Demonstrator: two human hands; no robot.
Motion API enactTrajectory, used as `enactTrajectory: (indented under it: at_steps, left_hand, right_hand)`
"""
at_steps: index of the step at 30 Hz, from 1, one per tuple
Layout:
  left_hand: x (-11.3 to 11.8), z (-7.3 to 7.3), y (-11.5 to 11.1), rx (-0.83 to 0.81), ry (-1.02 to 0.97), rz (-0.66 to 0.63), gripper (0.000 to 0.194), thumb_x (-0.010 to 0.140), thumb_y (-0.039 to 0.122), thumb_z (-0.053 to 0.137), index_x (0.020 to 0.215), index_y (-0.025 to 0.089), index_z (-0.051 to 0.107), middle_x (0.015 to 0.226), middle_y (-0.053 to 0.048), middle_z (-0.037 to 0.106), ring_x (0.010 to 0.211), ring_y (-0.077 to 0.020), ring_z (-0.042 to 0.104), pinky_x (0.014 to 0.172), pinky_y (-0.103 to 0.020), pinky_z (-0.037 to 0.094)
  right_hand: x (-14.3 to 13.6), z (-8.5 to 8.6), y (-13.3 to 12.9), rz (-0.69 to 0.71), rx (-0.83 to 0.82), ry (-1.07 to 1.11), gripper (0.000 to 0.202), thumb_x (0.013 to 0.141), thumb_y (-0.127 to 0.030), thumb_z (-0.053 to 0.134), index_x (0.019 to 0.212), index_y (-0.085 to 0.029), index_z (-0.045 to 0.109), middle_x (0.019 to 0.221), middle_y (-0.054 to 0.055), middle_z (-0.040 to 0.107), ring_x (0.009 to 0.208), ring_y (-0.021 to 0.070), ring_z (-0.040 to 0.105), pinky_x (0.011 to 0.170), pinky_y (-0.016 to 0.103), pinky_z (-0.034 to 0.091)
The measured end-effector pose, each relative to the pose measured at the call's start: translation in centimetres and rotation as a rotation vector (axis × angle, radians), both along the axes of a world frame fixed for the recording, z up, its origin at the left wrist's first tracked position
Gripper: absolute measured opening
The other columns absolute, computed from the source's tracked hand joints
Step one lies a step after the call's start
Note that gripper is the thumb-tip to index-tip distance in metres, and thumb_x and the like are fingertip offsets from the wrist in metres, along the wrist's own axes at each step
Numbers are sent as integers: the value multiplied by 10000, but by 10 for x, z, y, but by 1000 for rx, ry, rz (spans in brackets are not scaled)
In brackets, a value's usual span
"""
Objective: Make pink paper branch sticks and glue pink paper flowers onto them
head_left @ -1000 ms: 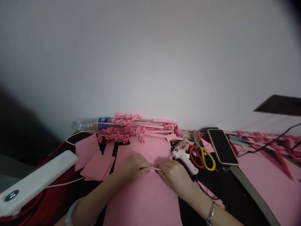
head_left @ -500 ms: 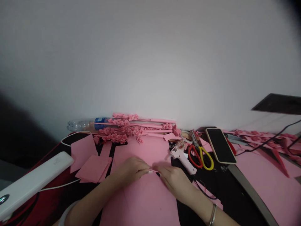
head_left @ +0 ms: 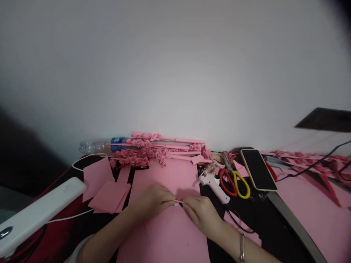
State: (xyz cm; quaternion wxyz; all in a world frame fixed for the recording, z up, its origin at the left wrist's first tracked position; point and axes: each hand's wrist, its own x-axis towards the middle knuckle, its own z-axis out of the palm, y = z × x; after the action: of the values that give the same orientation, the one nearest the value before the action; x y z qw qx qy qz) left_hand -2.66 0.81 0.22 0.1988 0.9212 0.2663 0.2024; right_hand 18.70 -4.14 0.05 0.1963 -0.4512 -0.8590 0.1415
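Observation:
Both hands meet over a large pink paper sheet (head_left: 164,237) at the middle of the table. My left hand (head_left: 157,200) pinches one end of a thin strip of folded pink paper (head_left: 179,201). At the strip's other end, the fingers of my right hand (head_left: 201,212) are closed on it. Most of the strip is hidden by the fingertips, so its full shape cannot be made out. Square pink paper pieces (head_left: 108,197) lie left of my left hand. Right of my right hand rest a pale pink glue gun (head_left: 215,188) and scissors (head_left: 235,182) with red and yellow handles.
Pink paper flowers on stems (head_left: 153,146) lie along the wall beside a clear plastic bottle (head_left: 94,146). A phone (head_left: 259,170) lies at the right, near more pink paper (head_left: 309,215). A long white device (head_left: 41,215) with a cable is at the left.
The strip between my fingertips shows a little more and sits slightly lower. My right hand has shifted slightly; both hands keep their pinch.

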Motion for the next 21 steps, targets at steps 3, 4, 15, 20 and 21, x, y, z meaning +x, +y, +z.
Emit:
enactTrajectory:
  at_steps: [3,4,15,20,21]
  left_hand:
    - [1,0,0,47,21,7,444,987,330,411,651,152,640,610,-16,629,560,-128,525,579,-246,361]
    - [1,0,0,57,24,6,451,991,326,401,647,153,636,605,-13,622,555,-126,515,572,-245,356]
    - [1,0,2,126,67,0,464,1000,243,333,631,153,599,580,-5,580,531,-121,471,546,-257,321]
    - [1,1,2,121,72,0,463,997,245,329,608,155,564,566,0,567,518,-124,467,534,-264,312]
    - [1,2,2,115,71,2,460,996,242,330,610,156,564,566,1,570,517,-124,469,533,-263,313]
  right_hand:
    - [2,0,1,-6,2,18,278,957,-185,381,802,-170,612,657,32,641,580,155,599,540,250,362]
    - [2,-1,1,-7,6,21,281,955,-180,379,792,-171,607,650,30,637,574,154,595,537,249,361]
    - [1,-2,2,-20,13,66,279,930,-146,374,831,-171,634,645,31,649,549,145,585,520,243,367]
    - [1,-2,3,-13,-11,108,280,918,-117,368,899,-163,644,661,35,658,566,147,596,531,241,393]
    - [1,-2,3,-10,-9,122,279,914,-110,368,906,-163,642,655,31,655,563,144,594,532,237,396]
